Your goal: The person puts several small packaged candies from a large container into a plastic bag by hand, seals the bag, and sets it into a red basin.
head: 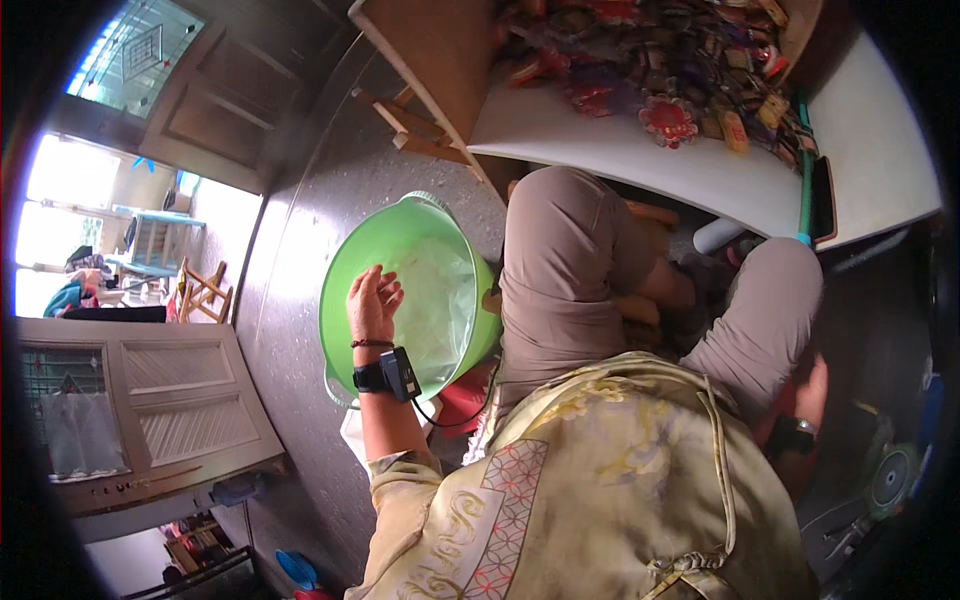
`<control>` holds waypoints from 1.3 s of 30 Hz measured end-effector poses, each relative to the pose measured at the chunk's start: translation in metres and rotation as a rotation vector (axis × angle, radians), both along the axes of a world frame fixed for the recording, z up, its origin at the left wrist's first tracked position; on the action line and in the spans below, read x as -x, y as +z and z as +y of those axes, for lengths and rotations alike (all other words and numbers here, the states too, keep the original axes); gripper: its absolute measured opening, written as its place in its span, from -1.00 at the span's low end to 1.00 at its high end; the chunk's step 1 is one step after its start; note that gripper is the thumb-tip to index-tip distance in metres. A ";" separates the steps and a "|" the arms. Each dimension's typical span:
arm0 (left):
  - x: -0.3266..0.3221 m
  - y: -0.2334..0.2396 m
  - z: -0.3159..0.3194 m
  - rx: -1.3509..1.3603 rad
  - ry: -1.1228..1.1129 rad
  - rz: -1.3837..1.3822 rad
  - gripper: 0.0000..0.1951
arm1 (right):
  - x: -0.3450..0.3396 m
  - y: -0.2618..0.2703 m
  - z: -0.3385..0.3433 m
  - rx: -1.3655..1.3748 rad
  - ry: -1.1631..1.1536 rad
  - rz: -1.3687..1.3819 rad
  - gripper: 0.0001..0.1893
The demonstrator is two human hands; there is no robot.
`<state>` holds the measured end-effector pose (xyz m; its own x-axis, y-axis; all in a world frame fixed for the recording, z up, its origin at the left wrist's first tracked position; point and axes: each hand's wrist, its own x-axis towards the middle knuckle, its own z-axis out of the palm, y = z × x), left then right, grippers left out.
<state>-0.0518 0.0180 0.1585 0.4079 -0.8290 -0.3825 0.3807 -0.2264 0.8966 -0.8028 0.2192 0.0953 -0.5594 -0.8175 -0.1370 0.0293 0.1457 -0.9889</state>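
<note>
My left hand (373,304) hovers over the left side of a light green plastic tub (360,232), its fingers loosely bent and slightly apart. Nothing shows in that hand. A clear plastic bag (439,300) lines the inside of the tub, which stands on the floor beside my leg. My right hand (812,390) hangs low by my other thigh, near a red surface that looks like the seat. Its fingers are mostly hidden, so what it touches is unclear. Ahead of my knees, many small wrapped packets (667,75) lie heaped on a white-topped table (600,139).
A phone (823,199) and a green tube (805,172) lie at the table's right side. Wooden legs (420,135) stand beneath the table's left edge. A fan (891,478) is at the right on the floor. Leftward are an open doorway and a panelled door (184,397).
</note>
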 end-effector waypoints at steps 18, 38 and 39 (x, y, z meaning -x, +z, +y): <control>-0.051 -0.219 0.006 -0.725 -0.446 -1.022 -0.66 | 0.047 -0.034 0.038 -0.174 0.081 0.307 -0.61; -0.056 -0.215 0.002 -0.486 0.282 -0.821 -0.42 | 0.055 -0.006 -0.023 -0.155 -0.219 -0.332 -0.58; -0.081 -0.217 0.014 -0.429 0.273 -0.555 -0.46 | 0.042 0.012 -0.046 -0.122 -0.173 -0.397 -0.59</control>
